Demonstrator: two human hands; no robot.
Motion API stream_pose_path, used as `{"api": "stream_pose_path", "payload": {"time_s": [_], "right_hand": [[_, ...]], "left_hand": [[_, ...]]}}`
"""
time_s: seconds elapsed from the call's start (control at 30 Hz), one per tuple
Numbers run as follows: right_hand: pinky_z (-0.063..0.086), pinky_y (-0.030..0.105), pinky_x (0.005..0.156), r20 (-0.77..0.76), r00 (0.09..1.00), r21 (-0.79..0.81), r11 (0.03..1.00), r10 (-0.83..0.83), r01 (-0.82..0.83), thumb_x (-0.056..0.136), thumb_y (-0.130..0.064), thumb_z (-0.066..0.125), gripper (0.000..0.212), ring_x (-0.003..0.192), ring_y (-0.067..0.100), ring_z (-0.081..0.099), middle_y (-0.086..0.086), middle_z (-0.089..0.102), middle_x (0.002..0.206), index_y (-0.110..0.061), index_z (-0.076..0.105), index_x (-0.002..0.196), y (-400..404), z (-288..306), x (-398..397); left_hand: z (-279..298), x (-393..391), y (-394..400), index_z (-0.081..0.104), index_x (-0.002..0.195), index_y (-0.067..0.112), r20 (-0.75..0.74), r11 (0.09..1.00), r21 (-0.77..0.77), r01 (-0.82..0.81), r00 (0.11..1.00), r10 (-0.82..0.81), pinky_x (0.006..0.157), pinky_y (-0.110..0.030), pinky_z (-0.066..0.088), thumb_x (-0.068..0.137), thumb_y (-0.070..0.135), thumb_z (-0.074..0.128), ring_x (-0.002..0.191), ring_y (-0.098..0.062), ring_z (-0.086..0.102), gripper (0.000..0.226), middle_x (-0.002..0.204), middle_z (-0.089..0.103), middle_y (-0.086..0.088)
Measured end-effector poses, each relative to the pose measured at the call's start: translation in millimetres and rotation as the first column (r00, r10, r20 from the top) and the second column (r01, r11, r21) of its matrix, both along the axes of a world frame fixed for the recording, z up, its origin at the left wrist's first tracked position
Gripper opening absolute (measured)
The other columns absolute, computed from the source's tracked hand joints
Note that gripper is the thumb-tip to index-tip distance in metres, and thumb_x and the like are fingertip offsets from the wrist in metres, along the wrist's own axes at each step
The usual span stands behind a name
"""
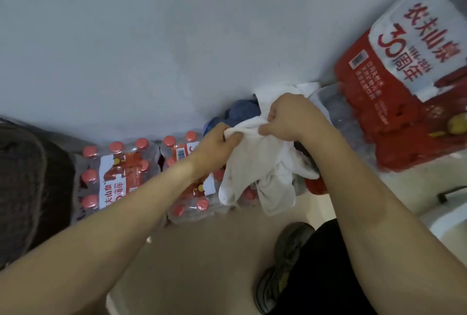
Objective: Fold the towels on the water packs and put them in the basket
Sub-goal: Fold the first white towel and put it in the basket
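A limp, crumpled white cloth towel (255,163) is held up over the shrink-wrapped red-capped water bottle packs (118,175), its top edge pinched by left hand (219,140) and right hand (290,117). Light and floppy, it seems best taken at the corners.

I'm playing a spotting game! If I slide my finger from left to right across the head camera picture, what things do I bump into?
Dark basket → water bottle pack → left hand → white towel → right hand → big red water pack.

Left hand (219,143) and right hand (288,117) pinch white towel (255,163) (crumpled).
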State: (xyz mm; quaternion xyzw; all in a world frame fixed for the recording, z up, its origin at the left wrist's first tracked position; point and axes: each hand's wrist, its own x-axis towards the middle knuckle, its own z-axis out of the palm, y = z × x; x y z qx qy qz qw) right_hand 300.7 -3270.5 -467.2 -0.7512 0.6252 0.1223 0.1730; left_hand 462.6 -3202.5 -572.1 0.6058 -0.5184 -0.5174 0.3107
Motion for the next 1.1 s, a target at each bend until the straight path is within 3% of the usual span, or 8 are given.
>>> {"api": "stream_pose_path", "payload": {"time_s": [0.1, 0.33, 0.47, 0.57, 0.63, 0.8, 0.97, 1.1], "right_hand": [[0.032, 0.021, 0.046, 0.305, 0.952, 0.07, 0.997, 0.014, -0.037, 0.082, -0.042, 0.07, 0.043, 0.054, 0.013, 0.042, 0.003, 0.047, 0.062, -0.004, 0.056, 0.068, 23.0, 12.7, 8.3], [0.048, 0.032, 0.065, 0.814, 0.571, 0.233, 0.961, -0.107, -0.151, 0.077, -0.051, 0.075, 0.043, 0.063, 0.009, 0.059, -0.002, 0.065, 0.066, -0.013, 0.06, 0.09, 60.8, 9.5, 27.1], [0.055, 0.045, 0.077, 0.795, 0.606, 0.285, 0.899, -0.027, -0.333, 0.07, -0.047, 0.083, 0.043, 0.08, 0.028, 0.069, 0.013, 0.073, 0.091, -0.024, 0.068, 0.102, 74.8, -1.3, 31.4], [0.041, 0.022, 0.059, 0.711, 0.695, 0.31, 0.839, 0.108, -0.448, 0.08, -0.048, 0.077, 0.02, 0.063, 0.01, 0.052, 0.003, 0.065, 0.073, -0.029, 0.073, 0.083, 83.4, -7.4, 40.0], [0.041, 0.027, 0.062, 0.676, 0.723, 0.331, 0.818, 0.142, -0.47, 0.082, -0.05, 0.073, 0.034, 0.067, 0.009, 0.051, 0.01, 0.066, 0.079, -0.017, 0.073, 0.088, 88.3, -9.7, 46.5], [0.038, 0.008, 0.055, 0.708, 0.7, 0.342, 0.82, 0.096, -0.458, 0.085, -0.042, 0.074, 0.023, 0.055, -0.006, 0.052, -0.022, 0.057, 0.058, -0.041, 0.067, 0.063, 83.4, 1.1, 55.0], [0.05, 0.047, 0.07, 0.831, 0.556, 0.352, 0.804, -0.032, -0.479, 0.08, -0.017, 0.081, 0.024, 0.057, 0.019, 0.06, 0.008, 0.062, 0.058, -0.01, 0.06, 0.088, 78.3, 11.3, 63.3], [0.058, 0.04, 0.073, 0.842, 0.535, 0.335, 0.845, -0.07, -0.417, 0.078, -0.025, 0.08, 0.033, 0.063, 0.02, 0.069, 0.008, 0.063, 0.059, -0.017, 0.068, 0.108, 77.8, 14.3, 74.0]], "left_hand": [[31.7, 30.9, 11.0, 0.054, 0.09, 0.024, -0.1, 0.994, -0.009, -0.11, 0.989, 0.108, 0.071, -0.028, 0.053, 0.096, 0.037, 0.056, 0.079, -0.015, 0.061, 0.014, 0.086, 0.062, 0.003], [100.2, 95.5, 50.6, 0.059, 0.102, 0.016, 0.018, 0.968, -0.052, -0.244, 0.969, 0.246, 0.062, -0.029, 0.05, 0.094, 0.037, 0.061, 0.072, -0.017, 0.065, 0.022, 0.088, 0.07, -0.004], [121.5, 117.6, 81.6, 0.056, 0.099, 0.016, 0.161, 0.982, -0.053, -0.183, 0.969, 0.189, 0.049, -0.024, 0.045, 0.093, 0.037, 0.061, 0.051, -0.008, 0.058, 0.023, 0.064, 0.068, 0.004], [122.1, 123.3, 98.8, 0.056, 0.099, 0.014, 0.167, 0.983, -0.037, -0.178, 0.969, 0.182, 0.049, -0.026, 0.046, 0.094, 0.034, 0.06, 0.053, -0.01, 0.059, 0.02, 0.066, 0.07, 0.001], [120.2, 128.0, 104.5, 0.056, 0.1, 0.013, 0.156, 0.974, -0.038, -0.222, 0.962, 0.225, 0.049, -0.023, 0.049, 0.094, 0.032, 0.06, 0.053, -0.009, 0.062, 0.02, 0.067, 0.072, 0.002], [134.4, 152.0, 99.0, 0.057, 0.101, 0.014, 0.231, 0.951, -0.124, -0.283, 0.924, 0.305, 0.044, -0.019, 0.05, 0.095, 0.035, 0.059, 0.054, -0.008, 0.066, 0.022, 0.07, 0.073, 0.0], [145.7, 190.7, 97.8, 0.053, 0.097, 0.017, 0.341, 0.826, -0.367, -0.427, 0.765, 0.547, 0.045, -0.019, 0.04, 0.095, 0.038, 0.053, 0.046, -0.001, 0.049, 0.021, 0.066, 0.058, 0.003], [146.4, 207.7, 100.9, 0.053, 0.103, 0.02, 0.368, 0.82, -0.352, -0.451, 0.739, 0.564, 0.05, -0.025, 0.036, 0.094, 0.038, 0.054, 0.057, -0.005, 0.05, 0.02, 0.069, 0.054, 0.009]]}}
